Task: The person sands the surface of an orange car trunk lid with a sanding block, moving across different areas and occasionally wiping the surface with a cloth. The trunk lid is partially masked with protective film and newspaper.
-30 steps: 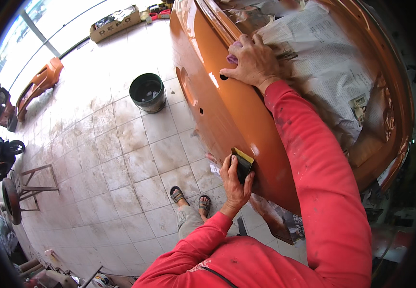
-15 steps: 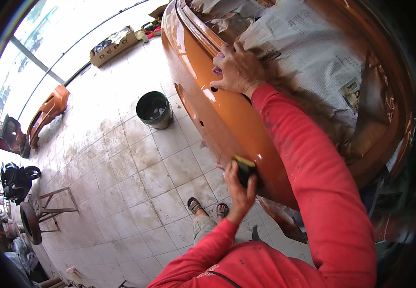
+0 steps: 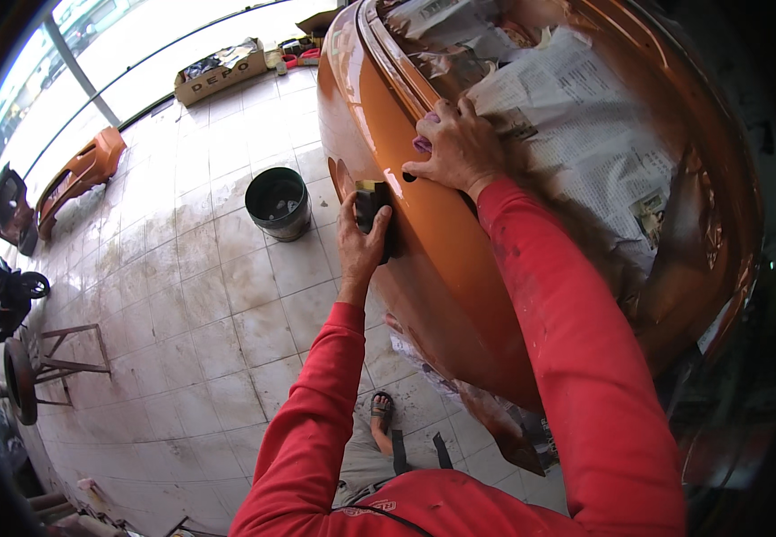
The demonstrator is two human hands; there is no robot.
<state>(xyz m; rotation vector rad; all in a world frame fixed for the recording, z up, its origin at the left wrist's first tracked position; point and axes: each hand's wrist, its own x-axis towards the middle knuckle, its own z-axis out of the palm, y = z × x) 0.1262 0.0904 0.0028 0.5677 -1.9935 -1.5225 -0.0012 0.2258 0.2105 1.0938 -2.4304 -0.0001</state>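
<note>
My left hand [image 3: 360, 240] grips a dark block [image 3: 374, 208] with a yellow layer, pressed to the glossy orange car door [image 3: 446, 277] near its oval handle recess. My right hand [image 3: 466, 148] is on the door's upper edge beside a small dark hole, fingers curled round a crumpled purple cloth [image 3: 424, 143]. Crinkled newspaper masking [image 3: 585, 125] covers the opening to the right of that hand. Part of the cloth is hidden by my fingers.
A dark bucket [image 3: 288, 224] stands on the tiled floor beside the door. Leftward are an orange bumper [image 3: 84, 174], a dark panel [image 3: 12, 206], a motorcycle [image 3: 1, 295], a metal stand [image 3: 75, 358] and a tyre [image 3: 21, 380]. A cardboard box [image 3: 200, 89] lies by the glazed wall.
My left hand with the block has moved up along the door, from its lower part to beside the handle recess. My right hand remains at the upper edge.
</note>
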